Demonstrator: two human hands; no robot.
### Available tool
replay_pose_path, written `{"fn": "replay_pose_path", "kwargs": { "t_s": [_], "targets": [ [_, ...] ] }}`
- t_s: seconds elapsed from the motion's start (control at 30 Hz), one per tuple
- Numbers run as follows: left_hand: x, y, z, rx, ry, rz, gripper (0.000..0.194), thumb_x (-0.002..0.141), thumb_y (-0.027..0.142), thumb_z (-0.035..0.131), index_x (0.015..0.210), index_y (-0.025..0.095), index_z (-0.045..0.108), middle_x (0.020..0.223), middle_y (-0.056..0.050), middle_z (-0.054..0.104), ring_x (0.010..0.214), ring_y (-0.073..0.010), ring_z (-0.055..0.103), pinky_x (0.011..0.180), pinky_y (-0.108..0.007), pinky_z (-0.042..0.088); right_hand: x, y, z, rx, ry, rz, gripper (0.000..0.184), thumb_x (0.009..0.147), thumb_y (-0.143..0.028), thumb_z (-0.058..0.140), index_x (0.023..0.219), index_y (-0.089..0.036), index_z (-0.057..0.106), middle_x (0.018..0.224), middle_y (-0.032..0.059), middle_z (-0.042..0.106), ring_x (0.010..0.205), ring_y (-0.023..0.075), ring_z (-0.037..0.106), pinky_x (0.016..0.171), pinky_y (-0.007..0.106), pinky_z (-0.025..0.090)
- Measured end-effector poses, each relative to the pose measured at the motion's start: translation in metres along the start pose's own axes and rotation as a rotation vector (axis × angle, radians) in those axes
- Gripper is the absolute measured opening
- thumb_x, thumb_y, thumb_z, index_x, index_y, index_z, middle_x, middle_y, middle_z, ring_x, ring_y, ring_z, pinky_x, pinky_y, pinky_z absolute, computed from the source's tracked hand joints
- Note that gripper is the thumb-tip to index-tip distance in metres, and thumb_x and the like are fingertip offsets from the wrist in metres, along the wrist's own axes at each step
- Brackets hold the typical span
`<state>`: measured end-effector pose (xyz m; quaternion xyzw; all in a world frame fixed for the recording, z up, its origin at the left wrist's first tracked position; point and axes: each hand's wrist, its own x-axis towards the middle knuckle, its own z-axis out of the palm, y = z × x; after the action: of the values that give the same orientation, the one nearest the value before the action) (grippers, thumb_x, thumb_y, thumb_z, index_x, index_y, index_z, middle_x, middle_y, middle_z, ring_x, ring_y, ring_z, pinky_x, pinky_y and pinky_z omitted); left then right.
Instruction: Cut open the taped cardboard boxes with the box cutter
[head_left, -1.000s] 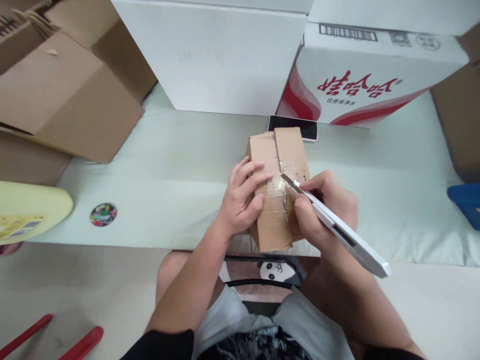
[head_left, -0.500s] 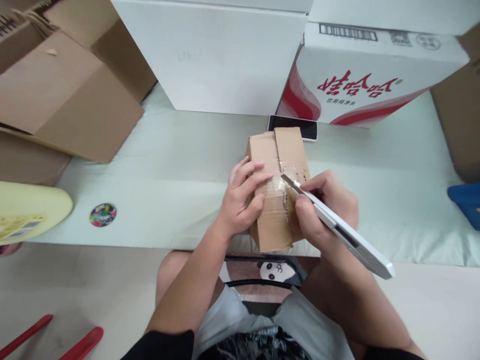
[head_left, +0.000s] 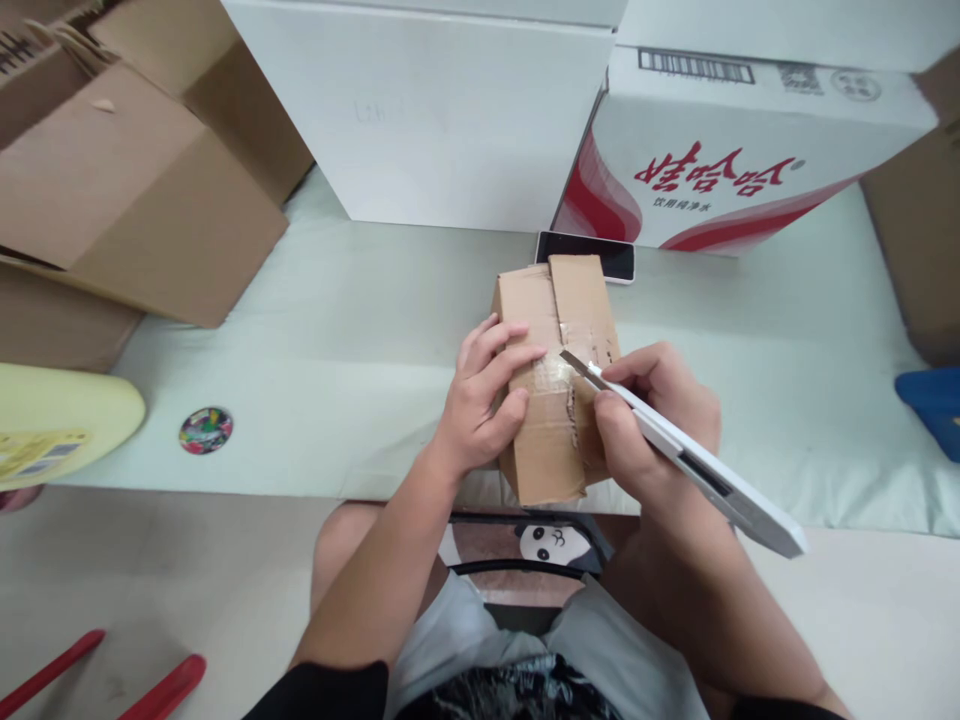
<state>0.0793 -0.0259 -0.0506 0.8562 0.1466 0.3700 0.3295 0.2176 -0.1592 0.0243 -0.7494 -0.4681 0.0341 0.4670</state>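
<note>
Tape [head_left: 551,374] crosses the small cardboard box [head_left: 541,455] at the worktop [head_left: 337,400]'s near edge, flaps [head_left: 579,290] seemingly not open yet, left hand [head_left: 480,395] spread on it, right grip [head_left: 682,400] pinching a white cutter [head_left: 694,458], blade [head_left: 574,360] right by the seam [head_left: 556,310].

Work surface: long table [head_left: 360,400] covered in pale green, lightly creased cloth, front edge running across the view. Floor [head_left: 202,570]: pale grey, smooth. Two slim red bars [head_left: 166,688] at lower left, against floor. Lighting: soft; shadows faint.
</note>
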Motion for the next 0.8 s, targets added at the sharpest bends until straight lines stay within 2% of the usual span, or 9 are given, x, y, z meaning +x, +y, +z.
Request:
{"fn": "replay_pose_path", "kwargs": {
  "t_s": [0.1,0.23,0.3,0.37,0.47,0.53,0.57,0.7,0.8],
  "targets": [
    [-0.001,0.000,0.000,-0.007,0.007,-0.007,0.042,0.106,0.048,0.040,0.132,0.025,0.063,0.145,-0.012,0.061,0.143,-0.0288,0.054,0.129,-0.057,0.038,-0.004,0.007,0.002,0.022,0.008,0.058,0.004,0.083,-0.023,0.062,0.084,-0.022,0.058,0.060,-0.0064,0.054,0.050,0.0091,0.047,0.048,0.023,0.037],
    [-0.001,0.000,0.000,-0.025,0.012,-0.020,0.042,0.106,0.048,0.040,0.133,0.025,0.064,0.145,-0.012,0.061,0.143,-0.0294,0.054,0.130,-0.057,0.037,-0.010,0.017,0.010,0.140,0.090,0.128,0.014,0.090,-0.028,0.064,0.103,-0.024,0.058,0.075,-0.0051,0.065,0.058,0.0104,0.059,0.053,0.023,0.046],
    [-0.002,0.001,0.000,-0.023,0.000,-0.035,0.044,0.106,0.049,0.040,0.133,0.025,0.064,0.147,-0.012,0.061,0.144,-0.0295,0.053,0.130,-0.056,0.035,-0.009,0.016,0.012,0.255,0.110,0.123,0.020,0.094,-0.035,0.065,0.110,-0.025,0.057,0.086,-0.0030,0.071,0.057,0.0096,0.063,0.048,0.021,0.045],
    [-0.001,0.001,0.001,-0.020,-0.006,-0.050,0.045,0.106,0.049,0.039,0.133,0.025,0.064,0.147,-0.012,0.061,0.145,-0.0295,0.053,0.131,-0.056,0.035,-0.004,0.011,0.011,0.339,0.150,0.103,0.025,0.097,-0.044,0.064,0.112,-0.024,0.058,0.082,-0.0031,0.072,0.050,0.0087,0.061,0.042,0.021,0.041],
    [-0.001,0.001,0.000,-0.020,-0.006,-0.060,0.045,0.106,0.050,0.038,0.133,0.025,0.065,0.146,-0.011,0.061,0.145,-0.0290,0.053,0.131,-0.055,0.035,0.009,0.012,0.004,0.280,0.395,0.101,0.023,0.095,-0.042,0.066,0.103,-0.021,0.063,0.055,-0.0089,0.059,0.041,0.0087,0.054,0.041,0.021,0.039],
    [-0.001,0.000,0.000,-0.020,-0.007,-0.060,0.045,0.105,0.048,0.038,0.133,0.025,0.065,0.146,-0.011,0.061,0.144,-0.0286,0.053,0.131,-0.054,0.036,0.020,0.025,-0.002,0.168,0.551,0.156,0.014,0.089,-0.028,0.069,0.098,-0.021,0.062,0.054,-0.0098,0.057,0.047,0.0108,0.060,0.048,0.022,0.046],
    [-0.001,0.000,0.000,-0.018,-0.008,-0.059,0.044,0.105,0.046,0.039,0.134,0.025,0.065,0.146,-0.011,0.061,0.144,-0.0284,0.054,0.131,-0.054,0.036,0.024,0.036,-0.004,0.126,0.579,0.196,0.016,0.085,-0.023,0.068,0.099,-0.021,0.061,0.058,-0.0087,0.060,0.053,0.0129,0.066,0.053,0.023,0.050],
    [0.000,-0.001,-0.001,-0.020,-0.004,-0.040,0.041,0.105,0.041,0.040,0.133,0.025,0.065,0.145,-0.011,0.061,0.142,-0.0273,0.054,0.131,-0.053,0.036,0.033,0.089,-0.004,-0.009,0.435,0.391,0.027,0.085,-0.025,0.058,0.112,-0.020,0.060,0.079,-0.0006,0.074,0.069,0.0186,0.074,0.071,0.033,0.058],
    [0.000,-0.001,-0.002,-0.033,0.000,-0.029,0.039,0.104,0.039,0.042,0.133,0.026,0.064,0.145,-0.010,0.060,0.142,-0.0270,0.054,0.130,-0.053,0.036,0.035,0.113,0.001,-0.191,0.228,0.569,0.035,0.088,-0.033,0.055,0.119,-0.018,0.062,0.097,0.0070,0.080,0.080,0.0236,0.076,0.084,0.042,0.058]
  ]
}}
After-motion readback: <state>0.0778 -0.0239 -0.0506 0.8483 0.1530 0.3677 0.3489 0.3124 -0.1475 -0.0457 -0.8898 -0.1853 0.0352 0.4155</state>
